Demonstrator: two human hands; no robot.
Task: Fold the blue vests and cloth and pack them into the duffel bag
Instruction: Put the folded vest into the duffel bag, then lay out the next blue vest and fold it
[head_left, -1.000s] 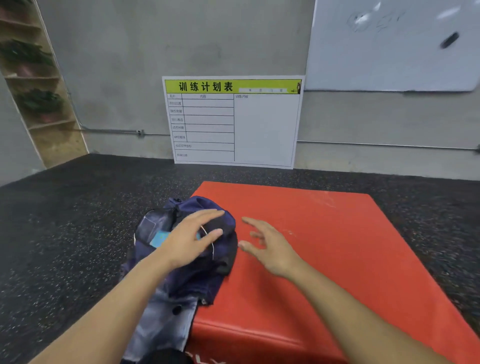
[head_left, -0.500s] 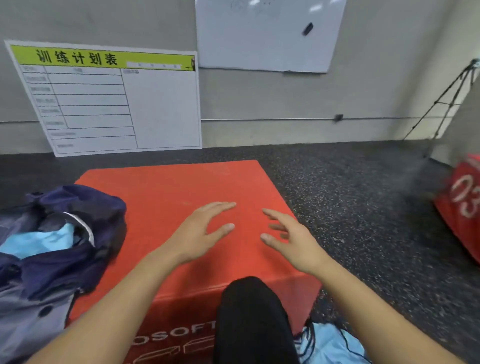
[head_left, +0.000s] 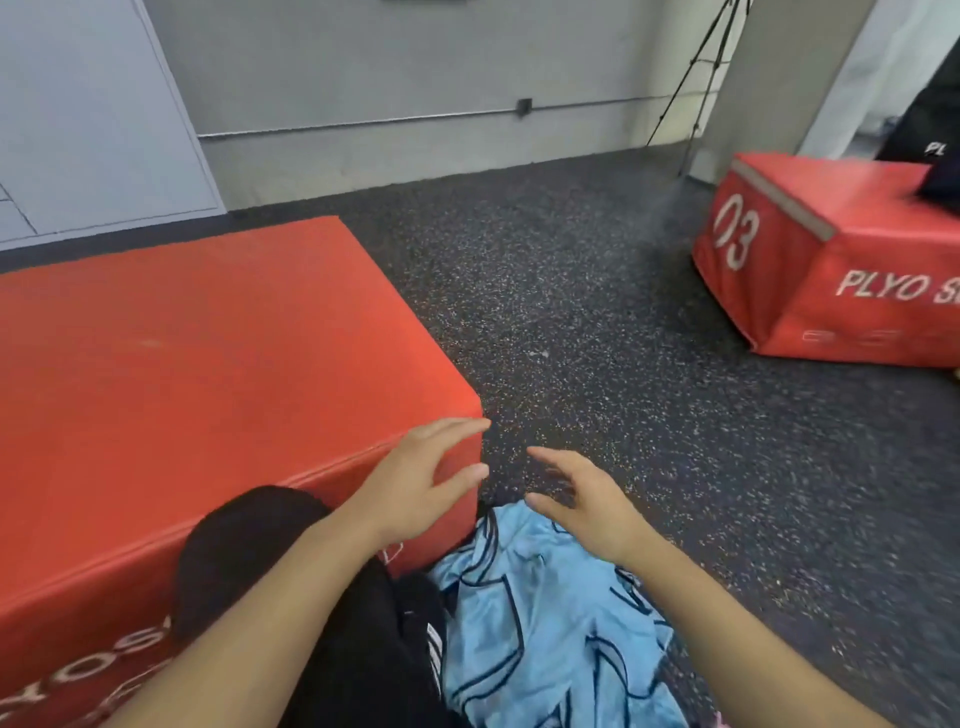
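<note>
Blue vests (head_left: 545, 623): we see light blue cloth with dark trim crumpled on the floor (head_left: 623, 322), just below our right grip and beside our black-clad knee (head_left: 270, 561).
Left grip (head_left: 415, 493): our left hand hangs loosely spread with nothing in it, in front of the near corner of the red box (head_left: 182, 364).
Right grip (head_left: 587, 499): our right hand is likewise spread with nothing in it, just above the cloth's far edge.
Beyond the grips: a second red box (head_left: 831, 260) marked "03" sits well apart to the right.
</note>
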